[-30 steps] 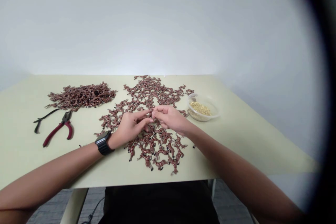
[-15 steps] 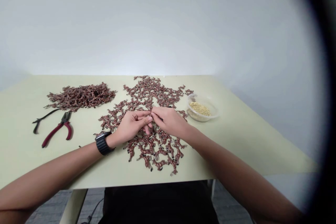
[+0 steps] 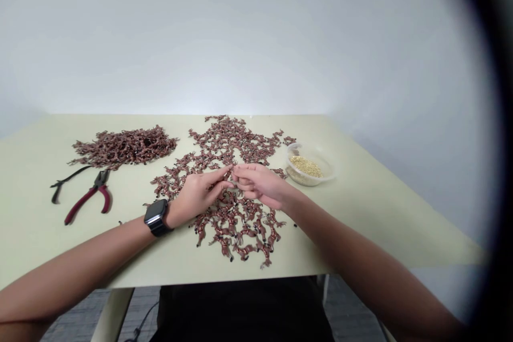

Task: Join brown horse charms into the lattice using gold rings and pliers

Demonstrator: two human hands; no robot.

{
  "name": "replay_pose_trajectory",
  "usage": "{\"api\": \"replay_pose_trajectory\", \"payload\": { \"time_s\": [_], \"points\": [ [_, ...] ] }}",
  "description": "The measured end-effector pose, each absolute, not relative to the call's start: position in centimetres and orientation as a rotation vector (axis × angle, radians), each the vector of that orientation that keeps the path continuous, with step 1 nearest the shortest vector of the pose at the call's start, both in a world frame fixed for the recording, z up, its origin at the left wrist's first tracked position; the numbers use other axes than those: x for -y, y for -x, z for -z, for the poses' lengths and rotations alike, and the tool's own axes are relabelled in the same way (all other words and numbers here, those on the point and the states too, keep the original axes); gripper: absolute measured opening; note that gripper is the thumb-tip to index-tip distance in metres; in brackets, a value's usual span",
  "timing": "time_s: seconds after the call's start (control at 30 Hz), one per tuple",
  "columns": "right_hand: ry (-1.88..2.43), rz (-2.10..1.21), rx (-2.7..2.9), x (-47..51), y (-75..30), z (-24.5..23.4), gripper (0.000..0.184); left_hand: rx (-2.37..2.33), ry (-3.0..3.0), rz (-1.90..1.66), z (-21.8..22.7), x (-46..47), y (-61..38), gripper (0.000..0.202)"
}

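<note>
My left hand (image 3: 202, 191), with a black watch (image 3: 157, 216) on its wrist, is pinched over the middle of the table. My right hand (image 3: 259, 183) meets it fingertip to fingertip, fingers curled in and turned partly palm up. Whatever small thing sits between the fingertips is mostly hidden. Below and around both hands lie many small brown deer-shaped figures (image 3: 244, 232) with thin legs and dark hooves, spread loosely. More of these spread figures (image 3: 230, 136) reach toward the back edge.
A dense heap of brown figures (image 3: 128, 147) lies at the back left. In front of it are red-handled pliers (image 3: 88, 200) and a thin black tool (image 3: 60, 189). To the right, a clear round tub (image 3: 326, 173) holds small gold pieces (image 3: 306, 165). A wall stands behind.
My right hand has rotated, so its palm side and curled fingers now show. My left hand has tilted a little, its thumb and forefinger stretched toward the right fingertips.
</note>
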State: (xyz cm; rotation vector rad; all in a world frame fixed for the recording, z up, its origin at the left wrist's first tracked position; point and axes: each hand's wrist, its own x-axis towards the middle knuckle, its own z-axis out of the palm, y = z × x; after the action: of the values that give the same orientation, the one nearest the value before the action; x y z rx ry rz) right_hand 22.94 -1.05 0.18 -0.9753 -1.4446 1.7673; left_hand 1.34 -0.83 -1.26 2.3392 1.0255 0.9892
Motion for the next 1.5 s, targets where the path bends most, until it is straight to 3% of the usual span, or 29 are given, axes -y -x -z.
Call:
{"api": "replay_pose_trajectory", "payload": {
  "time_s": [0.07,0.3,0.53,0.67,0.83,0.93,1.03,1.13,1.23,1.33,1.5],
  "points": [
    [1.026,-1.669,1.505,1.1,-23.0,-0.2,0.031,-1.035,-2.183,-0.961,1.1,0.8,-1.4,0.043],
    [1.137,-0.685,2.041,1.6,-22.8,-0.5,0.030,-0.901,-1.618,-0.873,0.5,0.9,-2.2,0.049],
    [1.139,-0.541,2.139,1.5,-22.9,0.0,0.025,-0.920,-1.589,-0.837,0.7,0.9,-2.5,0.050],
    [1.164,-0.774,1.973,1.7,-22.7,-0.2,0.029,-0.979,-1.766,-0.875,1.0,1.1,-2.2,0.048],
    [1.005,-1.716,1.490,1.3,-23.0,-0.7,0.024,-0.991,-2.310,-0.990,1.3,0.9,-1.4,0.039],
    [0.887,-1.903,1.391,1.1,-23.2,-0.8,0.024,-1.000,-2.331,-1.013,1.3,0.9,-1.4,0.036],
    [1.012,-1.648,1.509,1.0,-23.3,-0.9,0.028,-1.051,-2.102,-1.006,1.3,1.0,-1.8,0.039],
    [1.252,-1.016,1.742,0.6,-23.9,-1.0,0.030,-1.071,-1.940,-0.979,1.3,1.0,-2.1,0.048],
    [1.460,-0.505,1.971,0.3,-24.8,-1.0,0.043,-1.070,-1.889,-0.980,1.3,0.8,-2.1,0.047],
    [1.640,-0.376,2.249,0.2,-25.3,-0.2,0.055,-1.060,-1.852,-0.995,1.3,0.2,-2.1,0.039],
    [1.676,-0.223,2.419,0.6,-25.0,1.1,0.041,-1.060,-1.754,-0.995,1.5,-0.6,-2.0,0.027]
  ]
}}
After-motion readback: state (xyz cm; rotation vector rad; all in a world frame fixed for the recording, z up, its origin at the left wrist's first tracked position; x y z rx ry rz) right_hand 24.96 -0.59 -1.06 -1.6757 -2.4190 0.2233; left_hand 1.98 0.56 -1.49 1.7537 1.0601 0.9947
